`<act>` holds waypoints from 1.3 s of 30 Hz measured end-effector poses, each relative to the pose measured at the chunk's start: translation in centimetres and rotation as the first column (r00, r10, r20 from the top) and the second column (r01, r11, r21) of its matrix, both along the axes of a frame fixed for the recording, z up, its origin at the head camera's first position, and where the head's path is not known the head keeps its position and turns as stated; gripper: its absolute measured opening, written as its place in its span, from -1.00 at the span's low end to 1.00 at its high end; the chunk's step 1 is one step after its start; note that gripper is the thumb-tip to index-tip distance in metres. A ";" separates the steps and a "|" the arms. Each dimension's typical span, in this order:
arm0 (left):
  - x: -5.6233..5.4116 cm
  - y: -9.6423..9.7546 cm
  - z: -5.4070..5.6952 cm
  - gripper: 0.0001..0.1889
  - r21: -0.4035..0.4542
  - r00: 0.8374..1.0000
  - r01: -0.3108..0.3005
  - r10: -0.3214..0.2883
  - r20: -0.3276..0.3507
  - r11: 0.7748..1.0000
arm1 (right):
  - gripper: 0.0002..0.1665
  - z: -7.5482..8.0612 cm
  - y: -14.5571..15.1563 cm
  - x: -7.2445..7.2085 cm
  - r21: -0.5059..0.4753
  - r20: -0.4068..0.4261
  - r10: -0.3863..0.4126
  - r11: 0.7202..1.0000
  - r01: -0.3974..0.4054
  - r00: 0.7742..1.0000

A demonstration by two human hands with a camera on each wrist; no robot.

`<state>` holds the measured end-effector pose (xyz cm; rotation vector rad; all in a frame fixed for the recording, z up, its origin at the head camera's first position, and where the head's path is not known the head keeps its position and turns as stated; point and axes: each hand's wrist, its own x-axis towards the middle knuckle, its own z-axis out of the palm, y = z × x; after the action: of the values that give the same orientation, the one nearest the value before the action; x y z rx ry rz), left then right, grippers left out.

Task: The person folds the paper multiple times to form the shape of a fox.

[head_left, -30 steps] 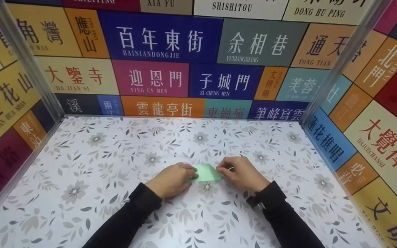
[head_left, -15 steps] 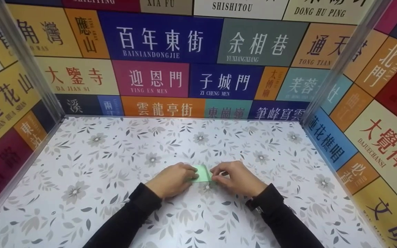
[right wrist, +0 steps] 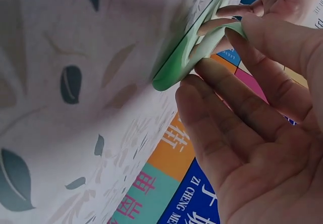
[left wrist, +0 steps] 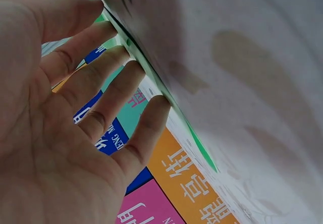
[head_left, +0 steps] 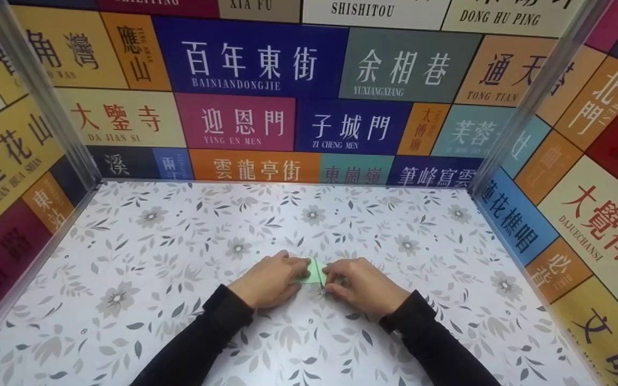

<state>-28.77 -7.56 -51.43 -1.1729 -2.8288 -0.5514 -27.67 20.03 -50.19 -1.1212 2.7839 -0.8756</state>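
A small sheet of light green paper lies on the patterned tabletop between both hands in the head view. My left hand rests at its left side; in the left wrist view the fingertips of that hand press down along the paper. From the right, my right hand holds the other side. The right wrist view has the paper bent over in a loose curl, its lifted edge pinched between thumb and index finger of the right hand.
The white table has a grey leaf and flower print. Upright panels with coloured name blocks stand at the back and both sides, with clear corner strips where they meet.
My right hand has moved left toward my left hand, bringing the paper's right edge over, so less paper shows between them. My left hand has stayed nearly still.
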 end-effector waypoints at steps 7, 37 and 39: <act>-0.3 0.1 -0.3 -0.69 -0.006 1.000 -0.009 0.009 0.009 1.000 | -0.95 0.0 -0.4 0.4 0.027 -0.007 -0.004 1.000 0.004 1.000; 0.2 -0.1 0.0 -0.69 -0.010 1.000 0.028 -0.028 -0.013 1.000 | -0.94 -0.4 -1.2 0.8 0.091 -0.064 0.032 0.996 -0.026 0.997; 0.2 0.0 0.0 -0.69 -0.034 0.999 0.030 -0.031 -0.029 0.999 | -0.94 -0.4 -1.2 0.8 0.093 -0.064 0.033 0.995 -0.027 0.997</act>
<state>-28.59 -7.60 -51.42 -1.2210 -2.8115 -0.4855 -26.89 18.84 -50.56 -1.1949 2.8187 -0.7125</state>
